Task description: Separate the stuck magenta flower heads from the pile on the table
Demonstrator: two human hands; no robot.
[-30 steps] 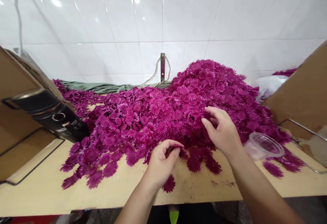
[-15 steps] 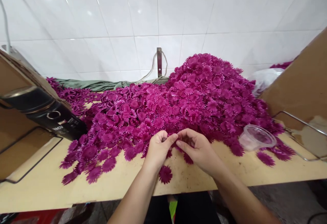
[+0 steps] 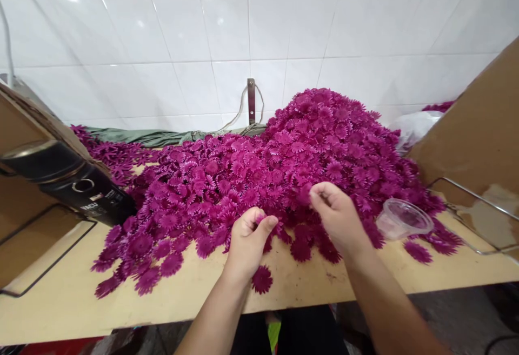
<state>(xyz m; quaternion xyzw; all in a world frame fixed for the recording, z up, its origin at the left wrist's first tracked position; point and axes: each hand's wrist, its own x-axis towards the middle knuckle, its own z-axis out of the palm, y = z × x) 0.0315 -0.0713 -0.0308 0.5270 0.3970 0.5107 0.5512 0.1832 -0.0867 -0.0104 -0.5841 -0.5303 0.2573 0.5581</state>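
Note:
A large heap of magenta artificial flower heads [image 3: 243, 171] spreads over the pale tabletop in front of me. At the heap's front edge my left hand [image 3: 251, 228] is closed, thumb against curled fingers, with a bit of a magenta flower [image 3: 260, 218] showing between them. Most of that flower is hidden by the fingers. My right hand [image 3: 334, 212] is up and to the right, against the slope of the heap, its fingertips pinched at one magenta flower head [image 3: 304, 195]. A single flower head [image 3: 262, 279] lies on the tabletop below my left hand.
On the left a black vacuum bottle [image 3: 81, 182] leans beside a cardboard box [image 3: 32, 128]. A clear plastic tub [image 3: 405, 220] rests tilted at the heap's right edge, near another cardboard panel [image 3: 474, 144] and a wire frame [image 3: 478, 198]. White tiled wall [image 3: 162, 31] stands behind.
Both hands were together at the fingertips. My right hand has moved away, up and right, to a flower head on the heap. My left hand has stayed nearly in place.

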